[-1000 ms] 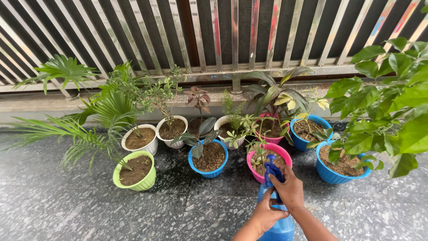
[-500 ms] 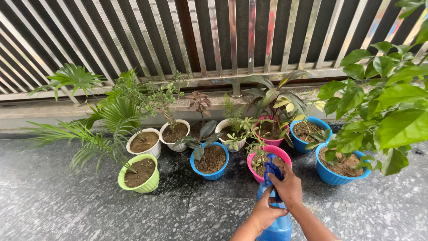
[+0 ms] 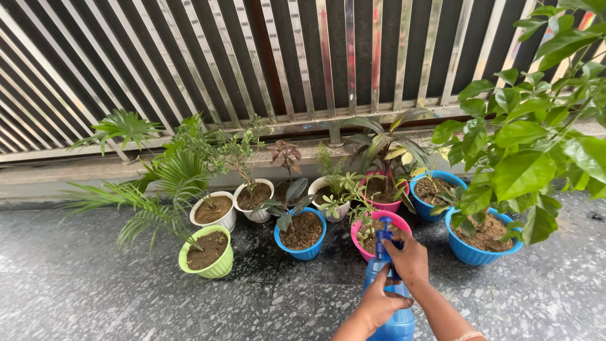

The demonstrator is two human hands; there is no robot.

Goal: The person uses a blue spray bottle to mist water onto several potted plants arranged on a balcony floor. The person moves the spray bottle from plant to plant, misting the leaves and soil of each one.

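Observation:
I hold a blue spray bottle (image 3: pixel 394 323) low in the middle of the view. My left hand (image 3: pixel 379 304) wraps its body. My right hand (image 3: pixel 409 259) grips the darker blue trigger head (image 3: pixel 381 239), whose nozzle faces a pink pot (image 3: pixel 363 228) with a small leafy plant just ahead. A blue pot (image 3: pixel 305 251) of soil with a dark-leaved plant stands to its left.
A green pot (image 3: pixel 218 265) and two white pots (image 3: pixel 222 221) with palm-like plants stand left. Two more blue pots (image 3: pixel 475 251) sit right under a big leafy shrub (image 3: pixel 530 151). A slatted metal fence (image 3: pixel 290 63) and low kerb close the back. The floor is wet grey stone (image 3: pixel 95 297).
The view has shifted a little, so the pots sit further right in frame. Both hands keep their hold on the bottle, still aimed at the pink pot.

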